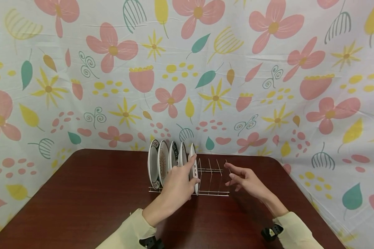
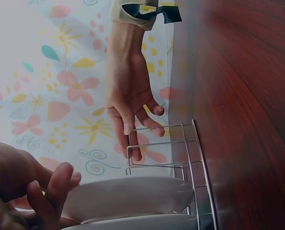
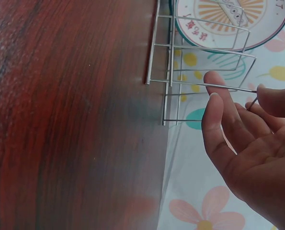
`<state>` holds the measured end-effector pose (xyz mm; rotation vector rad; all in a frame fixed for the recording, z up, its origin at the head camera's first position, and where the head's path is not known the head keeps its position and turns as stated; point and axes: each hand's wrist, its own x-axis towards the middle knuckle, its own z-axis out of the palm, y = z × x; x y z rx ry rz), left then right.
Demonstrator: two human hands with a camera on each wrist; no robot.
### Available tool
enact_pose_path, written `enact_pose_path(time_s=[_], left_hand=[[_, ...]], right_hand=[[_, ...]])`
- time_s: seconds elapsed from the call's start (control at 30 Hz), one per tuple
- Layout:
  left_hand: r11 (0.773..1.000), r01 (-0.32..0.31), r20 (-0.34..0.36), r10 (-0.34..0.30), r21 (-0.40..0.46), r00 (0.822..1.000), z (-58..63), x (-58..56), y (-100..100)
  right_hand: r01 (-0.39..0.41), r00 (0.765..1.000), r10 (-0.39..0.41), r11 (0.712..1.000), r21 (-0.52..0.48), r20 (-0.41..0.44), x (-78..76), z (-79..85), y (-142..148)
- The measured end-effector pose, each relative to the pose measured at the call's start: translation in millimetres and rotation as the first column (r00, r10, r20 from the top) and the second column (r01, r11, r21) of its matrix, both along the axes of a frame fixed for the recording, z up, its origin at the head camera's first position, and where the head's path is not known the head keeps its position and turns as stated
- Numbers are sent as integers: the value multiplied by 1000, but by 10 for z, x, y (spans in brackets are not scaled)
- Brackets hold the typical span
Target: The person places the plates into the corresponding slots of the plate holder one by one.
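Several round plates with printed rims stand upright, side by side, in the left part of a wire dish rack [image 1: 213, 194]. My left hand [image 1: 178, 182] is at the near edge of the rightmost plate [image 1: 192, 170]. Its index finger reaches over that plate's upper part and its thumb lies lower, at the right side. In the left wrist view, the curled fingers [image 2: 57, 184] lie by the plate's rim, and part of the grip is hidden. At the rack's right end, my right hand [image 1: 247, 180] lightly pinches the end wire, the thumb [image 3: 275, 99] touching its bend.
The rack stands on a dark red-brown wooden table [image 1: 90, 204], near its back edge. Behind hangs a white cloth [image 1: 180, 52] printed with flowers and leaves. Bare wire dividers [image 1: 210, 167] rise between the rightmost plate and my right hand.
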<state>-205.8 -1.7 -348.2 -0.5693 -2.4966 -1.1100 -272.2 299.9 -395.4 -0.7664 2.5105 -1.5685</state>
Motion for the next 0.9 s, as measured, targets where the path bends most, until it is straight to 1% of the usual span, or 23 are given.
enact_pose_path(time_s=[0.33, 0.47, 0.57, 0.63, 0.73, 0.83, 0.9], left_hand=[[994, -55, -79, 48, -92, 996, -8, 2, 8], [991, -66, -113, 52, -117, 992, -6, 5, 1], [991, -59, -130, 43, -123, 991, -8, 29, -16], [990, -63, -153, 43, -128, 987, -7, 68, -37], [990, -52, -183, 28, -129, 983, -6, 152, -98], [992, -41, -226, 14, -115, 974, -13, 251, -204], [995, -35, -240, 13, -90, 971, -25, 318, -296]], right_hand=[[7, 1000, -7, 1000, 5, 1, -1, -5, -2], [7, 1000, -7, 1000, 0, -2, -1, -6, -2], [7, 1000, -7, 1000, -7, -3, -1, -6, -1], [8, 1000, -8, 1000, -10, -1, -1, -6, -2], [7, 1000, -7, 1000, -10, 0, -1, -6, -5], [8, 1000, -8, 1000, -10, 4, -3, -5, -7], [11, 1000, -10, 1000, -7, 8, -4, -2, -6]])
